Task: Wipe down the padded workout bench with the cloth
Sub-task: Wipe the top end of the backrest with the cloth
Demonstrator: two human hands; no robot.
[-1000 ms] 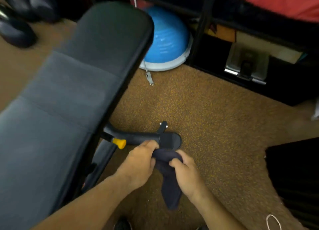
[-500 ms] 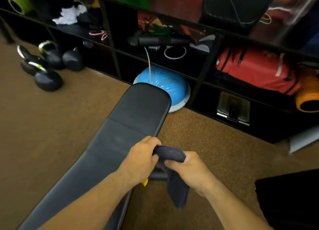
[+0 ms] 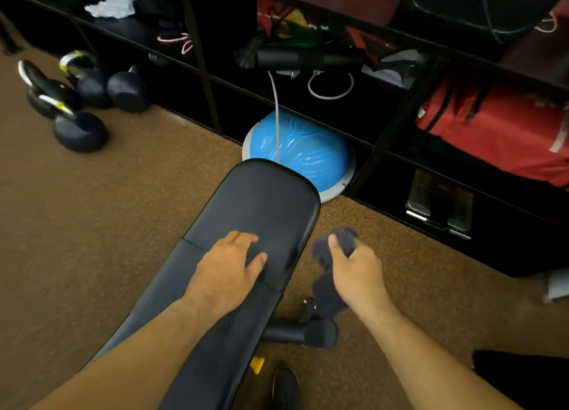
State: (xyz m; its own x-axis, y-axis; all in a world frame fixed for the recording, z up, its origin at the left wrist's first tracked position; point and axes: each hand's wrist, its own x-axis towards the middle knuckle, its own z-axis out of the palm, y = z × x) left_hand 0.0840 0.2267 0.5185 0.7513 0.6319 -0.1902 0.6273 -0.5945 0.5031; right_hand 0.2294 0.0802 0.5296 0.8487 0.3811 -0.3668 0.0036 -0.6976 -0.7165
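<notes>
The black padded workout bench (image 3: 261, 203) runs from the lower left up to the middle of the view. My left hand (image 3: 228, 268) lies flat on its pad near the seam, fingers spread, holding nothing. My right hand (image 3: 354, 271) is off the bench's right edge, above the carpet, closed on a dark navy cloth (image 3: 326, 289). The cloth bunches above my thumb and hangs down below the hand.
A blue half-dome balance trainer (image 3: 301, 151) sits just beyond the bench's far end. Black shelving (image 3: 400, 123) with red bags crosses the back. Several kettlebells (image 3: 80, 129) stand on the carpet at the left. The bench's foot bar (image 3: 295, 332) and my shoe (image 3: 286, 388) are below.
Both hands held the cloth together earlier. My left hand has let go and moved onto the bench pad; my right hand keeps the cloth and has shifted right.
</notes>
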